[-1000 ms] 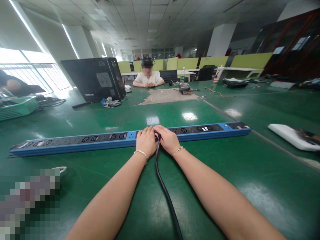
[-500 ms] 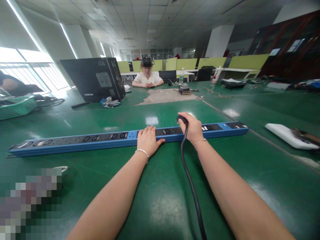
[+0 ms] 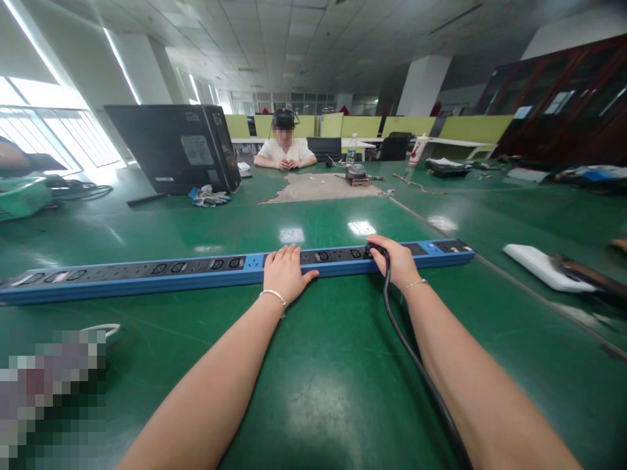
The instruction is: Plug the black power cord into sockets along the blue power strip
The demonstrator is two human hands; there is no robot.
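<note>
A long blue power strip (image 3: pixel 147 284) with a row of black sockets lies across the green table. My left hand (image 3: pixel 284 271) rests flat on its middle, fingers stretched over the top and thumb spread to the right. Further right, my right hand (image 3: pixel 396 260) grips a black power plug (image 3: pixel 376 250) down at the strip's sockets. Fingers partly cover the plug, so how far it sits in a socket cannot be made out. From the plug a thick black cable (image 3: pixel 409 346) runs down along my right forearm.
A black computer case (image 3: pixel 171 150) stands at the back left beside gloves (image 3: pixel 209 196). A person (image 3: pixel 285 147) sits across the table. A white object (image 3: pixel 543 266) lies at the right, a green basket (image 3: pixel 22 196) at the left. A pixelated item fills the lower left corner.
My right hand has moved right and lowered the plug from above the strip down to its sockets. The cable now bends further right. My left hand stays on the strip.
</note>
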